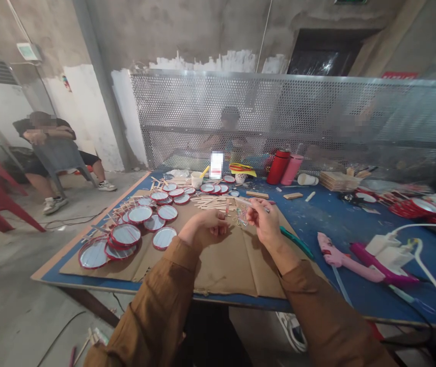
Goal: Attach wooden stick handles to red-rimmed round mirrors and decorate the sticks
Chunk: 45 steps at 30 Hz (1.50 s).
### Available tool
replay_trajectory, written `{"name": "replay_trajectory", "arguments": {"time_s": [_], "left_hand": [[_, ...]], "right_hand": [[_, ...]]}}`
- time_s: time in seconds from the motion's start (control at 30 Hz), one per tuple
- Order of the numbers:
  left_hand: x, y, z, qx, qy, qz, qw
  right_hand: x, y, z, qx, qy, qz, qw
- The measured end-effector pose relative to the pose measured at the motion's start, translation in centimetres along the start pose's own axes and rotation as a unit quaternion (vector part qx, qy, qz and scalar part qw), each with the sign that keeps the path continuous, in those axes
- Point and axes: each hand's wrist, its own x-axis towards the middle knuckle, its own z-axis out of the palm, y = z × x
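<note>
My left hand [212, 224] is over the cardboard sheet [221, 270] with its fingers curled; what they hold, if anything, is too small to tell. Beside it on the right, my right hand [260, 216] is closed around a thin pale stick [244, 202]. A small tangle of clear and coloured strands [241, 218] lies close to its fingertips. Flat wooden sticks [210, 203] lie in a pile behind both hands. Round red-rimmed discs [139, 214], several of them on sticks, cover the left part of the cardboard.
A green tool [297, 242], pink glue gun [346, 260] and white plugs [389, 248] lie at the right. Red and pink bottles [278, 167], a phone [216, 165] and cups stand at the back before a perforated metal screen [187, 102]. A person sits at the far left.
</note>
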Motion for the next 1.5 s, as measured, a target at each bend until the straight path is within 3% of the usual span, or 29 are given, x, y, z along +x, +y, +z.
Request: {"name": "replay_trajectory", "arguments": {"time_s": [0.67,1.13,1.33,1.5], "left_hand": [[-0.1,0.0,-0.1,-0.016,-0.011,0.002,1.000],[0.2,-0.4,-0.2,-0.029,0.022,0.013,0.999],[0.3,-0.8,-0.1,-0.068,0.035,0.032,0.997],[0.6,-1.0,0.1,-0.082,0.068,0.027,0.994]], "right_hand": [[0.0,0.1,-0.1,-0.017,-0.022,0.010,1.000],[-0.2,0.7,0.0,-0.044,-0.030,-0.001,0.999],[0.2,0.7,-0.2,-0.014,0.010,0.015,1.000],[0.7,-1.3,-0.9,0.022,0.048,0.020,0.998]]}}
